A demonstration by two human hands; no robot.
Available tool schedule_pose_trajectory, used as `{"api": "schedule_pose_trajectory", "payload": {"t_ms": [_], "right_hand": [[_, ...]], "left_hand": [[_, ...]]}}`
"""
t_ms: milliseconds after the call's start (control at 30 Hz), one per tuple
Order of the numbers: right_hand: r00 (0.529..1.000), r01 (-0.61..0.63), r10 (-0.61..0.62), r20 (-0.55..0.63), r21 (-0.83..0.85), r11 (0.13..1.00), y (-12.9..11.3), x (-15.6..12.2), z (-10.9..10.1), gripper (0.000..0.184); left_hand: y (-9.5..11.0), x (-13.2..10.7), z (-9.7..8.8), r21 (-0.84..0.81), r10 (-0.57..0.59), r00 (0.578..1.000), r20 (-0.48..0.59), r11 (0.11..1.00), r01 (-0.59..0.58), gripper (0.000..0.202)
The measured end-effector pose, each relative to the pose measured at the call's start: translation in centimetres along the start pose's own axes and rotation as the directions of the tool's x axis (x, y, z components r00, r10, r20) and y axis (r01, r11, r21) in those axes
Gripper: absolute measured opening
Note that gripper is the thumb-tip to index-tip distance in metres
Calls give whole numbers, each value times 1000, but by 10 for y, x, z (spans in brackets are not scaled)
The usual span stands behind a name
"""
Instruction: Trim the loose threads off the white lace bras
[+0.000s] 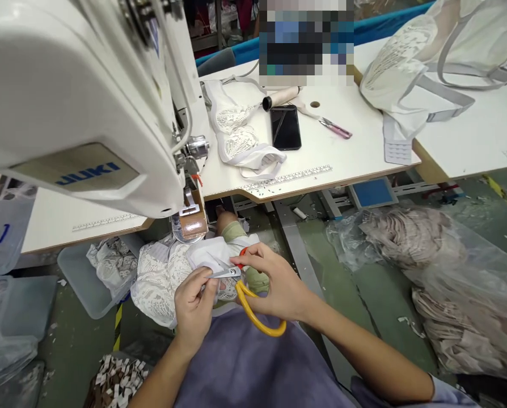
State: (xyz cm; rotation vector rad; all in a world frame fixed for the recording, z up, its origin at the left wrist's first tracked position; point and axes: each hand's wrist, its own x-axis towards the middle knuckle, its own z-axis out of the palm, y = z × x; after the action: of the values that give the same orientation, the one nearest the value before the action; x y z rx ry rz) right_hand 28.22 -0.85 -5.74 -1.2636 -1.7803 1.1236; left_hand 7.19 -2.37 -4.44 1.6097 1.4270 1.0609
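In my right hand (274,283) is a pair of scissors (253,317) with one yellow and one red handle, its blades parted and pointing left. My left hand (196,309) pinches the edge of a white lace bra (162,277), close to the scissor blades. The bra lies over my lap, just below the sewing machine's arm end (191,224). Part of its fabric is hidden behind my hands, and I cannot tell whether the blades touch it.
A white JUKI sewing machine (79,102) fills the upper left. On the table (313,158) lie another bra (236,130), a phone (286,127), a thread spool (282,97) and pink snips (336,128). A grey bin (81,283) stands left; bagged beige fabric (410,235) lies right.
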Motion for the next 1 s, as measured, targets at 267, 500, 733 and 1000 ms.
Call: {"api": "schedule_pose_trajectory", "payload": {"t_ms": [267, 500, 733, 1000], "right_hand": [[999, -46, 46, 14, 20, 999, 5, -4, -4, 54], [999, -40, 39, 15, 61, 997, 2, -1, 0, 57], [994, -93, 90, 60, 61, 994, 5, -4, -6, 56], [991, -128, 126, 33, 49, 991, 10, -6, -2, 51]], "left_hand": [[-2, -3, 1, 47, 41, 999, 7, 998, -42, 20], [-9, -7, 5, 102, 164, 986, -2, 981, -163, 22], [-9, -7, 2, 49, 127, 991, 31, 991, -128, 21], [-14, -6, -5, -30, -66, 996, 63, 997, 68, 16]]}}
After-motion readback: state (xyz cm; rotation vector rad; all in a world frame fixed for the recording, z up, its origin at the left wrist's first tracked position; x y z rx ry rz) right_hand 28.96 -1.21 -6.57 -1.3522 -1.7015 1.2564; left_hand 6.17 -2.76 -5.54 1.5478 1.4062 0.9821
